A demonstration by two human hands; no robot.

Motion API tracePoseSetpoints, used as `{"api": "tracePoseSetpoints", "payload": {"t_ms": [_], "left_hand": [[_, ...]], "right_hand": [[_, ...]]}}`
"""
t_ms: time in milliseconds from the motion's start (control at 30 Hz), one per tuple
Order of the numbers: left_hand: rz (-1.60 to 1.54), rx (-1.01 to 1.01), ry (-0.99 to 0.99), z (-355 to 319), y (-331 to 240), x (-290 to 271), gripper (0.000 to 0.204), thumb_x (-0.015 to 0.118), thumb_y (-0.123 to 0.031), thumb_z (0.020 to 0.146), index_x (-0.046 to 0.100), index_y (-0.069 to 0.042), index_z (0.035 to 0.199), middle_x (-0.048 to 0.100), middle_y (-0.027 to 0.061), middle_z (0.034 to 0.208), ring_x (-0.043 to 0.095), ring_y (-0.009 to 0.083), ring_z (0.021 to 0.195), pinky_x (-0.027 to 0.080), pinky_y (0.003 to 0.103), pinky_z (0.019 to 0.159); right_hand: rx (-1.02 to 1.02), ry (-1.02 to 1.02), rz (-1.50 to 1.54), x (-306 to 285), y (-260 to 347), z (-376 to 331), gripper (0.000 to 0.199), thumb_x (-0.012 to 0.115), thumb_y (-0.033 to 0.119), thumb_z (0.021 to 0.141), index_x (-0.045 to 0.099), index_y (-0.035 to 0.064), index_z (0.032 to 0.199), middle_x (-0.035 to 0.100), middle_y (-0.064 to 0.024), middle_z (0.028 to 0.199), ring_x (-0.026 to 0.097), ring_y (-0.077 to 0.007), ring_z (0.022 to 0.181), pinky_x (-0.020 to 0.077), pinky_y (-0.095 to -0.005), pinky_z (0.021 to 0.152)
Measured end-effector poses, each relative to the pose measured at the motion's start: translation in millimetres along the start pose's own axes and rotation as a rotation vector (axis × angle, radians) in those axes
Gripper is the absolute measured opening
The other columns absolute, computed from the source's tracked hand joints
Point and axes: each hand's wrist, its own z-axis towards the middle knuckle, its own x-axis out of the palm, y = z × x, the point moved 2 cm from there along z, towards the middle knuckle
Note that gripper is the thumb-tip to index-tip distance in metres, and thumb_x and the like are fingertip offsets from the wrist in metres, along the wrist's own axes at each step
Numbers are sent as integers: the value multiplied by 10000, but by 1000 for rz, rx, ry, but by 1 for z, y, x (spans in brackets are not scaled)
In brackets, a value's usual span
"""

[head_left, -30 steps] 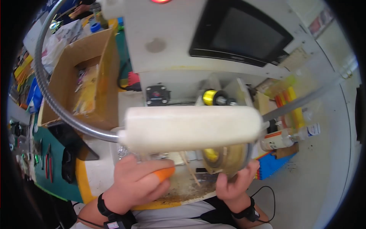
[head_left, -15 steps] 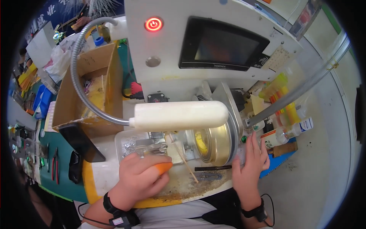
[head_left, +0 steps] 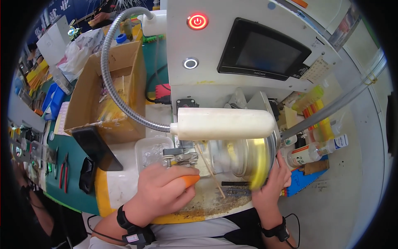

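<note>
A: Where is the wheel (head_left: 250, 161) sitting?

B: At four o'clock of the view, its top hiding behind the white lamp (head_left: 226, 123).

A: And the hands?

B: The right hand (head_left: 271, 182) is stretching its fingers up by the wheel's rim, at its four o'clock; I can't tell whether they're gripping. The left hand (head_left: 166, 189) is curling, wearing an orange finger cover (head_left: 190, 180), with a metal clamp (head_left: 182, 157) lying at its one o'clock. I can't tell whether it's pinching anything.

A: How would the wheel be handling?

B: I'm guessing heavy, stiff and rather slick, not fragile. I'd be favouring the outer rim, only while it's standing still.

A: What's differing from half a second ago?

B: The right hand is now overlapping the rim instead of hanging beside it, and the wheel is blurring, showing a yellow band.
</note>
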Motion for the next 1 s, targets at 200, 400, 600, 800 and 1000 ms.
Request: {"api": "tracePoseSetpoints", "payload": {"t_ms": [200,400,600,800,1000], "left_hand": [[-22,-5,4,2,0,-3,231,781,-58,698,742,-144,909,789,-48,979,640,117,650,405,288,540],[-584,-174,44,1,4,-21,134,774,-114,856,725,-70,973,755,60,970,583,89,578,416,285,514],[-1249,-755,-45,24,21,-40,123,554,-54,1045,569,-42,1167,683,91,1171,399,7,523,357,174,505],[-1605,-933,-169,11,35,-35,73,509,-99,1085,553,-74,1139,641,54,1188,370,18,523,329,195,515],[-1313,-913,-170,-3,50,-30,76,526,-104,1090,582,-93,1140,643,3,1096,420,24,581,344,194,545]], "right_hand": [[2,9,-13,1,1,0,745,721,166,888,460,18,1570,408,-232,1632,371,-423,1415,207,-526,1165],[1,6,8,0,2,2,715,725,169,887,484,15,1542,415,-238,1620,375,-419,1407,203,-530,1163],[-10,4,14,0,-1,0,692,727,190,895,501,19,1526,418,-244,1615,376,-418,1406,204,-539,1156],[-6,7,33,1,-1,0,676,724,214,899,518,29,1515,422,-241,1612,381,-414,1401,208,-542,1148],[-16,11,52,3,-1,0,656,725,224,900,536,31,1498,419,-240,1611,383,-416,1395,208,-546,1147]]}}
